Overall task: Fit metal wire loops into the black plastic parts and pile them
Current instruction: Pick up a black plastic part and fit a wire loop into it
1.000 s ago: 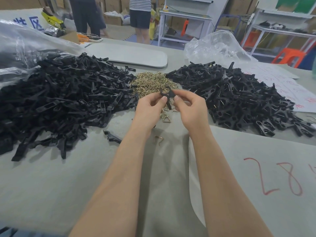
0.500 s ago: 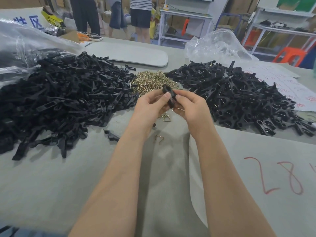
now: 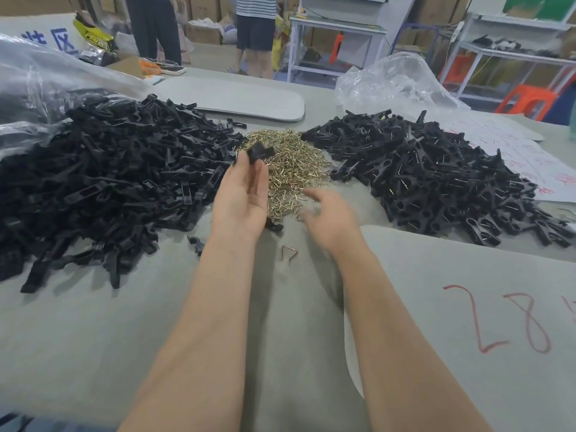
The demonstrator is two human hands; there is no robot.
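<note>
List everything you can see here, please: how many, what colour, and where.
left pile: one, black plastic parts, table's left
right pile: one, black plastic parts, table's right
wire heap: one, brass-coloured, between the piles
loose wire loop: one, brass-coloured, on the table between the wrists
held part: one, black, at the left fingertips
stray parts: two, black, beside the left wrist
plastic bags: two, clear, behind the piles
board: one, grey, far side
paper sheet: one, pale with red writing, front right
table: one, grey
stool: one, orange, back right
people: two, standing behind
left hand: pinches the held part
right hand: blurred, near the wire heap
</note>
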